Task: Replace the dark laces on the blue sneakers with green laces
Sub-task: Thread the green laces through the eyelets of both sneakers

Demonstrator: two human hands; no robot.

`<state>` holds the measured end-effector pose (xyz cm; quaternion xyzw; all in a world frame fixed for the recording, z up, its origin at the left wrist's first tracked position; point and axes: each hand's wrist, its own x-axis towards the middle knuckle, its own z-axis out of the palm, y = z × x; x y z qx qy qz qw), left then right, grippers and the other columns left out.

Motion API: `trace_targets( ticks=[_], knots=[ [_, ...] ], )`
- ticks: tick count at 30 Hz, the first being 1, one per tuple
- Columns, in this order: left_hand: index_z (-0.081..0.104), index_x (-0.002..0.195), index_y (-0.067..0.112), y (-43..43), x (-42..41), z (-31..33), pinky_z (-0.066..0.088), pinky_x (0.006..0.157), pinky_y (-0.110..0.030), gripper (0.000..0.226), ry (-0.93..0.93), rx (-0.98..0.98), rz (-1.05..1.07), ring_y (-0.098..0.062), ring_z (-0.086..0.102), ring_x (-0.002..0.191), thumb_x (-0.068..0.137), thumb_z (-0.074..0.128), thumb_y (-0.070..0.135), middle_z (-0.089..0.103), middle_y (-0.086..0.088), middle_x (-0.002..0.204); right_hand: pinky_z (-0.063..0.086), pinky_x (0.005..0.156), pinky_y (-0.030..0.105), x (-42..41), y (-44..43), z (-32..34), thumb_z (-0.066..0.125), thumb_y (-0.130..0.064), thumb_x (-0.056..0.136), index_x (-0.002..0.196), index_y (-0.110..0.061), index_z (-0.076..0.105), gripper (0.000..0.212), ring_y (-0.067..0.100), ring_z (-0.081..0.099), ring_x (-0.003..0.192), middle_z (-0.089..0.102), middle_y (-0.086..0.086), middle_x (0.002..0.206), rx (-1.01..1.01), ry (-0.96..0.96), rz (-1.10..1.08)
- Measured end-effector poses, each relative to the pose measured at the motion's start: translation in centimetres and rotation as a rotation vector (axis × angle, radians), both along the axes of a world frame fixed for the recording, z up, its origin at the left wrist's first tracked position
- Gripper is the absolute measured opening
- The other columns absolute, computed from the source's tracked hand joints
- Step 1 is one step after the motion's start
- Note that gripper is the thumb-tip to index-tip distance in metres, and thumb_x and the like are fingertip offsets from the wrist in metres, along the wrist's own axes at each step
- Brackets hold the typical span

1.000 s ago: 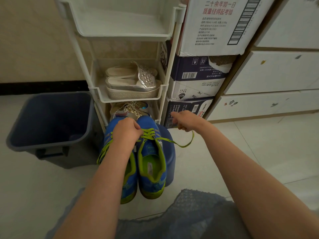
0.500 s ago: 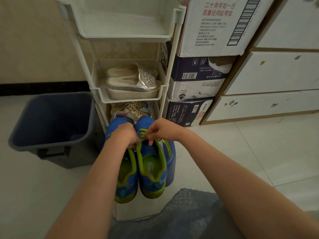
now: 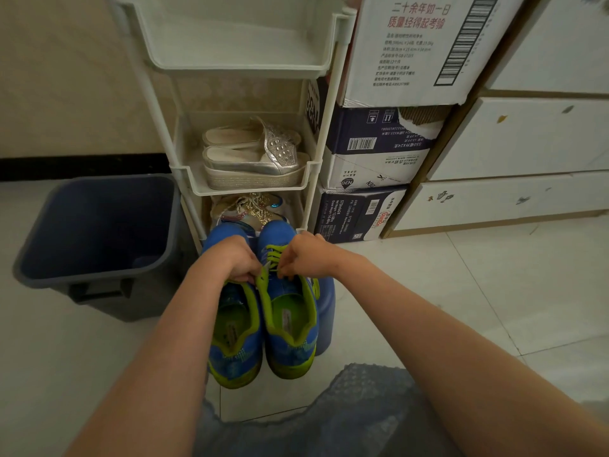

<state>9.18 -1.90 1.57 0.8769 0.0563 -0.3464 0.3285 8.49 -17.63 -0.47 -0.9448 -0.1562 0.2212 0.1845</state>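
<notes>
White shoe rack (image 3: 230, 65) dead ahead, grey bin (image 3: 99, 232) just left of it, blue sneakers (image 3: 291, 328) side by side right in front of it. My left hand (image 3: 230, 258) and right hand (image 3: 309, 255) both pinch the green lace (image 3: 272, 255) on the right-side sneaker.

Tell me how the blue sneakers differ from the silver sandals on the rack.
The blue sneakers have lime trim and green laces; the silver sandals are laceless and open-backed, with a studded strap. The sneakers point heels toward the camera, with the left hand and right hand gripping their laces; the sandals lie sideways on a rack shelf, untouched. Both are pairs set side by side.
</notes>
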Motion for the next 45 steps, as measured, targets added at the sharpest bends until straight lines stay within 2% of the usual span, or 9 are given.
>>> trace_targets(
  ticks=[7, 12, 18, 21, 29, 34, 36, 39, 45],
  knots=[
    [0.069, 0.103, -0.004, 0.2, -0.1, -0.1, 0.045, 0.044, -0.010, 0.019, -0.002, -0.008, -0.019, -0.006, 0.058, 0.057, 0.088, 0.060, 0.001, 0.062, -0.004, 0.068, 0.025, 0.098, 0.037, 0.0, 0.9, -0.5, 0.057, -0.030, 0.092, 0.100, -0.025, 0.074, 0.019, 0.018, 0.052, 0.105, 0.073, -0.001, 0.085, -0.058, -0.040, 0.057],
    [0.070, 0.090, 0.001, 0.1, 0.3, -0.1, 0.047, 0.045, -0.012, 0.012, 0.041, -0.016, 0.002, -0.002, 0.060, 0.048, 0.090, 0.059, 0.003, 0.063, -0.002, 0.063, 0.023, 0.099, 0.036, 0.0, 1.2, -0.8, 0.055, -0.028, 0.094, 0.099, -0.024, 0.073, 0.019, 0.014, 0.054, 0.099, 0.074, -0.002, 0.081, -0.013, -0.053, 0.038],
    [0.067, 0.084, 0.006, -0.5, 0.3, -0.4, 0.048, 0.068, -0.023, 0.013, 0.069, 0.040, 0.028, -0.018, 0.063, 0.083, 0.090, 0.058, 0.000, 0.066, -0.005, 0.064, 0.022, 0.088, 0.036, -0.5, 1.6, -1.3, 0.055, -0.030, 0.094, 0.095, -0.020, 0.075, 0.022, 0.018, 0.052, 0.101, 0.073, 0.000, 0.086, -0.047, -0.102, 0.016],
    [0.070, 0.103, -0.001, -0.8, 0.4, -0.9, 0.053, 0.087, -0.033, 0.020, -0.001, 0.153, -0.034, -0.023, 0.067, 0.094, 0.084, 0.067, 0.004, 0.072, -0.016, 0.095, 0.016, 0.079, 0.035, -0.6, 1.6, -1.4, 0.055, -0.030, 0.093, 0.092, -0.018, 0.075, 0.024, 0.019, 0.052, 0.101, 0.073, 0.001, 0.087, -0.044, -0.105, -0.015],
    [0.068, 0.108, 0.002, -0.9, 0.5, -1.7, 0.052, 0.093, -0.037, 0.026, -0.069, 0.220, -0.082, -0.024, 0.066, 0.100, 0.084, 0.069, 0.013, 0.071, -0.014, 0.102, 0.017, 0.079, 0.034, -0.5, 1.1, -1.2, 0.057, -0.034, 0.093, 0.092, -0.019, 0.075, 0.023, 0.019, 0.050, 0.102, 0.071, 0.001, 0.092, -0.028, -0.092, -0.055],
    [0.063, 0.108, 0.003, -0.4, 0.9, 0.1, 0.046, 0.095, -0.032, 0.026, -0.124, 0.390, -0.081, -0.025, 0.057, 0.116, 0.088, 0.063, 0.020, 0.059, -0.014, 0.127, 0.033, 0.101, 0.040, 0.3, -0.4, 0.0, 0.059, -0.032, 0.091, 0.094, -0.018, 0.073, 0.021, 0.022, 0.059, 0.101, 0.072, 0.003, 0.095, 0.234, -0.101, -0.306],
    [0.054, 0.124, -0.002, 0.8, 1.7, 0.6, 0.046, 0.093, -0.039, 0.039, -0.242, 0.431, 0.027, -0.034, 0.054, 0.116, 0.088, 0.062, 0.013, 0.055, -0.019, 0.128, 0.036, 0.104, 0.046, 0.6, -1.3, 0.2, 0.057, -0.024, 0.092, 0.089, -0.017, 0.074, 0.019, 0.021, 0.064, 0.096, 0.073, 0.002, 0.087, 0.312, -0.088, -0.390],
    [0.058, 0.116, -0.005, 4.1, 3.0, 1.7, 0.047, 0.083, -0.042, 0.033, -0.282, 0.448, 0.178, -0.036, 0.059, 0.102, 0.086, 0.063, 0.008, 0.061, -0.023, 0.112, 0.039, 0.103, 0.047, 0.6, -2.7, -0.4, 0.059, -0.023, 0.090, 0.086, -0.015, 0.074, 0.018, 0.020, 0.063, 0.091, 0.068, -0.002, 0.076, 0.236, -0.014, -0.401],
    [0.056, 0.109, -0.006, 8.6, 2.3, 2.5, 0.044, 0.081, -0.046, 0.029, -0.181, 0.490, 0.304, -0.037, 0.052, 0.087, 0.084, 0.064, 0.009, 0.054, -0.024, 0.095, 0.048, 0.081, 0.038, 0.7, -4.4, -1.1, 0.061, -0.018, 0.089, 0.091, 0.001, 0.073, 0.023, 0.025, 0.060, 0.084, 0.068, 0.022, 0.095, 0.337, 0.048, -0.470]
  ],
)
